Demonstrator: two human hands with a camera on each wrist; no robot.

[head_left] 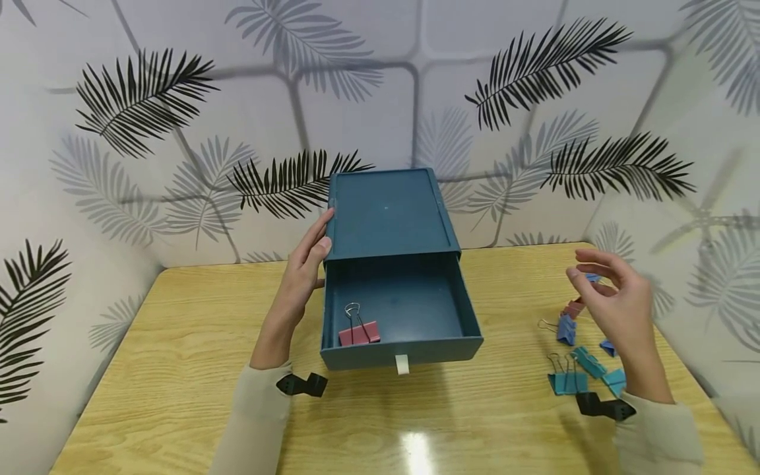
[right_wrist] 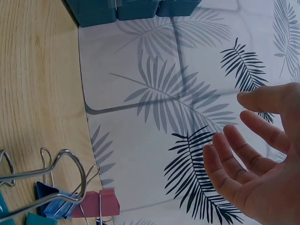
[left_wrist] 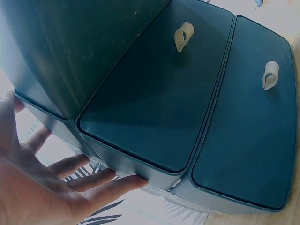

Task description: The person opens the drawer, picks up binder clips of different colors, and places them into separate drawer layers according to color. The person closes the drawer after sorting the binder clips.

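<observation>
A dark blue drawer box (head_left: 386, 214) stands on the table with its top drawer (head_left: 415, 316) pulled out. Inside that drawer, at the front left, lies a pink binder clip (head_left: 359, 334). My left hand (head_left: 299, 274) rests against the box's left side, fingers extended along it in the left wrist view. My right hand (head_left: 623, 297) hovers above the right side of the table, fingers loosely bent and holding nothing. Below it lie several binder clips: a teal binder clip (head_left: 568, 383), a blue binder clip (head_left: 567, 330) and a pink binder clip (right_wrist: 105, 203) among them.
Two lower drawers (left_wrist: 145, 103) of the box are closed, each with a pale pull tab (left_wrist: 271, 75). A leaf-patterned wall covering (head_left: 386, 119) rises behind the wooden table (head_left: 196, 343) and at both sides. Wrist cameras are strapped over both sleeves.
</observation>
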